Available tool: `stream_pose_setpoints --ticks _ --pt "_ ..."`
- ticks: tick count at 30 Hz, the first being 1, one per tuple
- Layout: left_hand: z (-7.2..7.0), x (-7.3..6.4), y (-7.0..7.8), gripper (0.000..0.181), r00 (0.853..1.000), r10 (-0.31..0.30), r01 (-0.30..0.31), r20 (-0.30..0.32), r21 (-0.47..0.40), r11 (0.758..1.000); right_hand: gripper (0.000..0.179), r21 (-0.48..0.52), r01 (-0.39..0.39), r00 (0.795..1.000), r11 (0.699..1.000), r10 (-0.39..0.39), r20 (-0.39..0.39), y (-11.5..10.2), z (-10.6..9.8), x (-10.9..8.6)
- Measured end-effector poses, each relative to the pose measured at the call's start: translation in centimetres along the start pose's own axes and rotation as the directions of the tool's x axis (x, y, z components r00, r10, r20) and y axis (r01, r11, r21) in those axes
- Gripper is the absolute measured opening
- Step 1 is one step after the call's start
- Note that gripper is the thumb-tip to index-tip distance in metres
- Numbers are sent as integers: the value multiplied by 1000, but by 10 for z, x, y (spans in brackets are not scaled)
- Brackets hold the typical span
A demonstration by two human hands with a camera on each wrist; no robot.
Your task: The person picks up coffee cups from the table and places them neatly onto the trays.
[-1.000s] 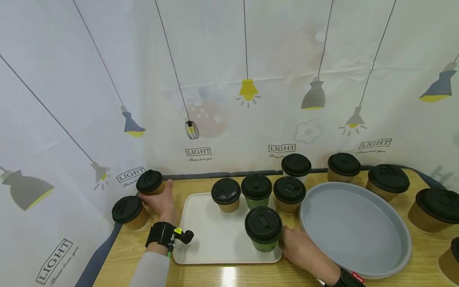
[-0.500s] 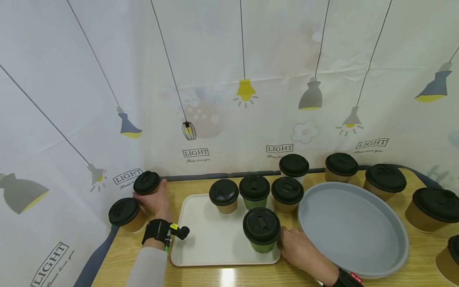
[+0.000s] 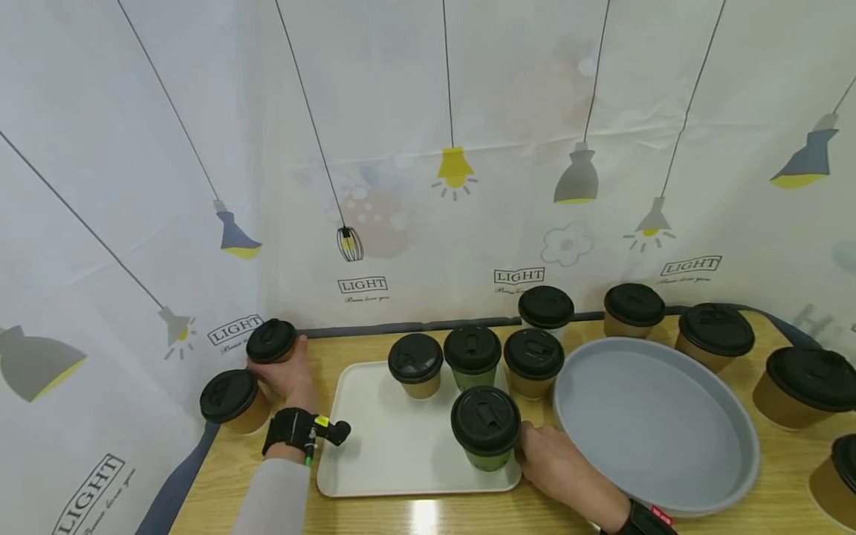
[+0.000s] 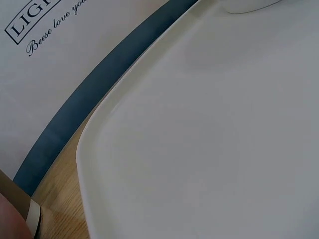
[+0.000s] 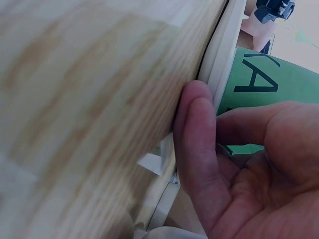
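Observation:
At the table's far left, my left hand point(image 3: 290, 379) grips a brown paper cup with a black lid point(image 3: 270, 342). Only a fingertip point(image 4: 7, 219) and a sliver of that cup point(image 4: 17, 194) show in the left wrist view. My right hand point(image 3: 555, 462) is at the right rim of the white tray point(image 3: 374, 472). The rim runs between its thumb and fingers point(image 5: 197, 124) in the right wrist view. Close beside the thumb stands a green cup with a black lid point(image 3: 487, 427). Another green cup point(image 3: 472, 357) and a brown cup point(image 3: 416, 364) stand toward the tray's back.
A second brown cup point(image 3: 234, 401) stands left of my left hand. Right of the tray lies a round grey tray point(image 3: 655, 423), with several lidded brown cups around it, one point(image 3: 805, 386) at far right. A white cup point(image 3: 546, 308) stands behind. A printed curtain point(image 3: 401, 111) borders the table.
The whole head view has slid slightly to the left. Both hands keep their places at the cup and the tray rim, and no cup has visibly moved.

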State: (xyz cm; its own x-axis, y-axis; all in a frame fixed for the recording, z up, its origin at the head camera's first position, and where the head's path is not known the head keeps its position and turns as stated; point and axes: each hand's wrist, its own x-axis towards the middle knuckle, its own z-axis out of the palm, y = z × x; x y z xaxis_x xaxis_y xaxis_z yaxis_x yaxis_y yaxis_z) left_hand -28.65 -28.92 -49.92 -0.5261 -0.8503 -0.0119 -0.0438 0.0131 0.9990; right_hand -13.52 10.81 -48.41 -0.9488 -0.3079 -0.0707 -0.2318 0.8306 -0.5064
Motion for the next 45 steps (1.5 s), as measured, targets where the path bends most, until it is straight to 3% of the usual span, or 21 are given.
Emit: stream_pose_setpoints --ticks 10,20,29,32,38,45 --pt "9 -3 11 99 994 110 -110 -7 -140 984 13 -15 8 1000 1000 -8 -14 0 -1 -1" --pt "12 -22 30 98 990 125 -111 64 -182 977 12 -43 10 1000 999 -11 -18 -1 -1 0" --pt "5 -39 42 96 975 154 -124 161 -180 976 17 -10 5 1000 1000 -6 -10 -1 -1 -1" --pt "0 -46 43 94 962 175 -138 210 -181 974 16 -6 0 1000 1000 0 -1 -1 -1 -1" --pt "-12 -62 45 91 920 226 -191 320 -139 972 17 3 -7 1000 1000 7 9 -2 -1 -2" --pt "-25 -77 47 90 846 248 -206 471 -140 968 19 -1 -3 1000 1000 3 13 -2 -1 -1"
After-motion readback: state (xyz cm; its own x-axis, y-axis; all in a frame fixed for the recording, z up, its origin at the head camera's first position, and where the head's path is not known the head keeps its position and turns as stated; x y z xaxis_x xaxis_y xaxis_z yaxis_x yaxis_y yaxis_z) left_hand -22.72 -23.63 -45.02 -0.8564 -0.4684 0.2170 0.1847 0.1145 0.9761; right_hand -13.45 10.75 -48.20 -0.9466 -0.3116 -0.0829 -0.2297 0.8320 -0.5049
